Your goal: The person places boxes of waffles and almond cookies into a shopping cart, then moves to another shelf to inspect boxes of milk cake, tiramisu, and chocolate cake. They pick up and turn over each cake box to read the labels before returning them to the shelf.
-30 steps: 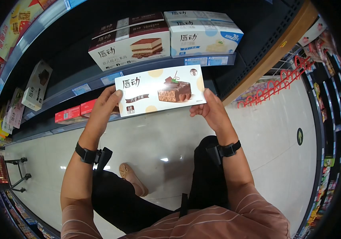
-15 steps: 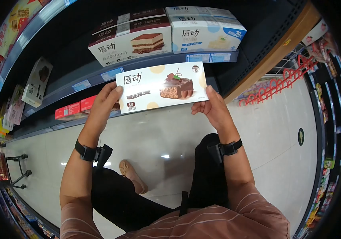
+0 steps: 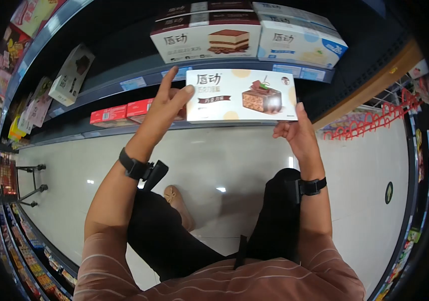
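A white cake box (image 3: pixel 234 108) with a chocolate cake picture is held level in front of the shelf edge, its printed face toward me. My left hand (image 3: pixel 167 105) grips its left end, thumb on the front and index finger stretched upward; the other fingers are partly behind the box. At the lower right corner my right hand (image 3: pixel 297 130) holds it, thumb against the end and fingers curled below. Behind the box on the shelf stand brown-and-white tiramisu boxes (image 3: pixel 204 42) and, beside them, blue-and-white cake boxes (image 3: pixel 299 45).
Price labels line the shelf edge (image 3: pixel 109 86). Red boxes (image 3: pixel 109 116) lie on the lower shelf. Another white box (image 3: pixel 71 75) stands at the left. Red wire hooks (image 3: pixel 370 123) are at the right, a wooden post (image 3: pixel 375 80) beside them. A cart (image 3: pixel 6 175) stands far left.
The box and both hands have shifted right and slightly up in view. My left index finger has lifted away from the box. The shelf goods also appear farther right.
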The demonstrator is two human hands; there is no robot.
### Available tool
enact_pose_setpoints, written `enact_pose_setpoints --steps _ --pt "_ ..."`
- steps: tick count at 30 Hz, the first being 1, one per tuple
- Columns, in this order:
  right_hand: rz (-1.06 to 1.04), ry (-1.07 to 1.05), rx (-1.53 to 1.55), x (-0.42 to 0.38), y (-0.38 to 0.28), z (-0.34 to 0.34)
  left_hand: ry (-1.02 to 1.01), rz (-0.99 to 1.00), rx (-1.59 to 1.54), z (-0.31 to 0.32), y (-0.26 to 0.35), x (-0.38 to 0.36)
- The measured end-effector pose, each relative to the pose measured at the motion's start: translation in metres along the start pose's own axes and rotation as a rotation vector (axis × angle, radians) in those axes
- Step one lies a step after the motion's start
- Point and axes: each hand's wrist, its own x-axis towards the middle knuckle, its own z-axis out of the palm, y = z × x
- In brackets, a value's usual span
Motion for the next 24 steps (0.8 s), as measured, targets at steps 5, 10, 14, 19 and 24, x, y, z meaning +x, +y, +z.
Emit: enact_pose_setpoints --steps 5,10,14,19,24 --pt "0.009 0.019 -0.020 0.004 0.001 0.003 0.035 0.016 -0.006 -0.001 -0.005 0.008" --pt "0.013 0.027 -0.022 0.006 0.004 0.002 0.014 -0.001 -0.003 -0.003 -0.007 0.009" --pt "0.016 0.019 -0.032 0.007 0.006 0.003 0.021 0.013 -0.030 -0.005 -0.012 0.010" --pt "0.009 0.021 -0.039 0.005 0.009 0.007 0.002 0.000 0.003 -0.009 -0.010 0.010" --pt "0.001 0.043 -0.044 0.000 0.007 0.007 -0.004 -0.014 -0.032 -0.003 -0.005 0.015"
